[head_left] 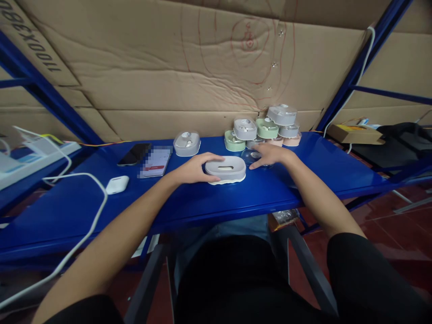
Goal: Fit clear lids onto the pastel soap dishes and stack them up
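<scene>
My left hand [197, 168] is curled around the left end of a light grey oval box [232, 173] on the blue table. The box has a slot in its top and a pale wavy rim at its base. A clear plastic lid [249, 155] lies just to the right of it. Over that lid my right hand [270, 155] reaches, its thumb and fingers gripping it from both sides, partly covering it. Behind the right hand stands a stack of similar boxes with clear lids, among them a green box [267, 128] and a grey box [245, 129].
Another grey lidded box [186, 144] stands behind my left hand. Further left lie a lit phone [157, 163], a dark phone [134, 154] and a white earbud case [117, 184]. A white cable [101, 209] crosses the table's left side. Cardboard [151, 90] walls the back.
</scene>
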Available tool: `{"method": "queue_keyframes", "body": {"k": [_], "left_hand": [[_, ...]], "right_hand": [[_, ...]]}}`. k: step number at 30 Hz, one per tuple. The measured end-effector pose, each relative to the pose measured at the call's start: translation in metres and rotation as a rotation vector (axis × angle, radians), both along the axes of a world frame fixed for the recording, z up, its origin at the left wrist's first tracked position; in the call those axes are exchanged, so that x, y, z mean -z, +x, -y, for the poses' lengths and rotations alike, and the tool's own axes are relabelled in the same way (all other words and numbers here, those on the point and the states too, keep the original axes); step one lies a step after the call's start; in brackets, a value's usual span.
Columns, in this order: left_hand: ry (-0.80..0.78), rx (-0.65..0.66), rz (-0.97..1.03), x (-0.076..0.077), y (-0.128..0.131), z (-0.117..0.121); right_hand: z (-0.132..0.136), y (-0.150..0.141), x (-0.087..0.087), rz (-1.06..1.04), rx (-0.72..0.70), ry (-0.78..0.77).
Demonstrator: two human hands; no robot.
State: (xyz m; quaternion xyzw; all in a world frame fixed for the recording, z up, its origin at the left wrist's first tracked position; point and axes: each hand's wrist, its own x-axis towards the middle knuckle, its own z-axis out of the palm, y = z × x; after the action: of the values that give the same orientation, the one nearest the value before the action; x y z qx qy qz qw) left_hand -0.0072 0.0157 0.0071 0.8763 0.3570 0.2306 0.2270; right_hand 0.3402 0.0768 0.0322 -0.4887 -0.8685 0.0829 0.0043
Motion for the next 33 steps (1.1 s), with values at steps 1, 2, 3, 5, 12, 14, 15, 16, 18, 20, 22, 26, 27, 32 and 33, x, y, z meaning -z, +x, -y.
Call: {"method": "queue_keyframes", "body": {"k": [1, 2, 3, 5, 12, 14, 15, 16, 18, 20, 22, 26, 27, 32, 33], "left_hand": [[-0.008, -0.008, -0.001, 0.000, 0.000, 0.000], [-0.009, -0.020, -0.001, 0.001, 0.001, 0.000], [-0.005, -0.032, -0.002, 0.001, 0.001, 0.001], [0.013, -0.052, -0.006, 0.002, 0.003, 0.002], [0.014, -0.106, 0.038, 0.017, 0.019, 0.005], [-0.046, -0.114, 0.086, 0.023, 0.024, 0.004], [-0.081, -0.118, 0.104, 0.026, 0.025, 0.003], [-0.112, -0.119, 0.118, 0.028, 0.027, 0.002], [-0.155, -0.121, 0.134, 0.031, 0.027, -0.001], [-0.163, -0.134, 0.142, 0.034, 0.027, -0.003], [-0.153, -0.160, 0.146, 0.035, 0.026, -0.004], [-0.127, -0.158, 0.170, 0.036, 0.026, -0.004], [-0.120, -0.149, 0.182, 0.036, 0.025, -0.004], [-0.078, -0.134, 0.260, 0.029, 0.015, -0.009], [-0.074, -0.131, 0.288, 0.027, 0.012, -0.010]], "right_hand": [[0.000, 0.001, -0.001, -0.013, 0.012, 0.007], [0.000, 0.001, -0.001, -0.029, 0.024, 0.023], [0.001, 0.002, -0.002, -0.049, 0.036, 0.052], [0.003, 0.003, -0.005, -0.116, 0.042, 0.150], [0.027, -0.017, -0.008, -0.437, -0.220, 0.318], [0.035, -0.028, -0.005, -0.436, -0.304, 0.279], [0.038, -0.033, -0.002, -0.428, -0.334, 0.260], [0.040, -0.038, 0.000, -0.416, -0.360, 0.245], [0.044, -0.047, 0.006, -0.386, -0.392, 0.229], [0.046, -0.053, 0.011, -0.349, -0.396, 0.224], [0.048, -0.057, 0.014, -0.318, -0.380, 0.222], [0.050, -0.054, 0.016, -0.252, -0.329, 0.157], [0.049, -0.051, 0.017, -0.245, -0.322, 0.134], [0.026, -0.039, 0.027, -0.401, -0.441, 0.090], [0.021, -0.039, 0.030, -0.467, -0.463, 0.107]]}}
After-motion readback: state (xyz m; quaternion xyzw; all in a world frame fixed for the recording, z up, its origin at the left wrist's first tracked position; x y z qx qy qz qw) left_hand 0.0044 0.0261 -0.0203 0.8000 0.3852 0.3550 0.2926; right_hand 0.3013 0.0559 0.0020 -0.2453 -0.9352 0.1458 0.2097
